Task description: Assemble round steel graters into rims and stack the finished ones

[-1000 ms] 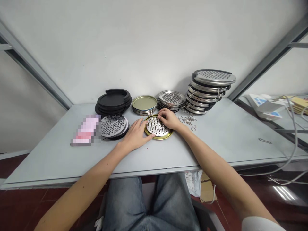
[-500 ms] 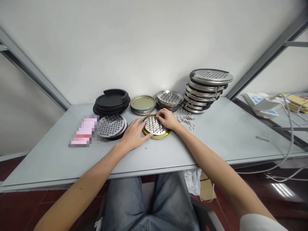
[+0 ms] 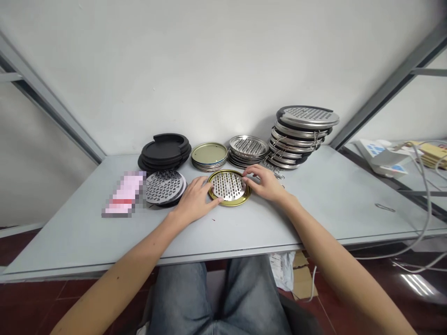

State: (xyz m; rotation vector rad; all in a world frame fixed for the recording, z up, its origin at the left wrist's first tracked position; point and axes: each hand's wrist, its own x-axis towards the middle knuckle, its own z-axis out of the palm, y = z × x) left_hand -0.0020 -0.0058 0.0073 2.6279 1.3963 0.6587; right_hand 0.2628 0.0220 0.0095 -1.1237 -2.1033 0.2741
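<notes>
A round metal grater disc [image 3: 226,187] lies inside a gold round lid [image 3: 233,203] on the table, a little off-centre toward the left. My left hand [image 3: 195,199] rests at the lid's left side, thumb and fingers spread against its rim. Over the right rim is my right hand [image 3: 264,182], thumb and forefinger apart, fingertips close to the disc's right edge. Whether they touch the disc I cannot tell. Beside my left hand lies a small pile of grater discs [image 3: 163,188] with a black piece underneath.
Behind stand stacked black rings [image 3: 164,151], gold lids [image 3: 209,153] and silver grater pans [image 3: 247,148]. A tall leaning stack of graters [image 3: 307,135] is at right, small metal clips [image 3: 274,172] before it. A pixelated pink object [image 3: 125,193] lies left, a loose clip [image 3: 384,207] far right.
My right hand has drawn back to the right from the top of the disc, its fingers opening. The disc shows more fully. My left hand has stayed at the lid's left side.
</notes>
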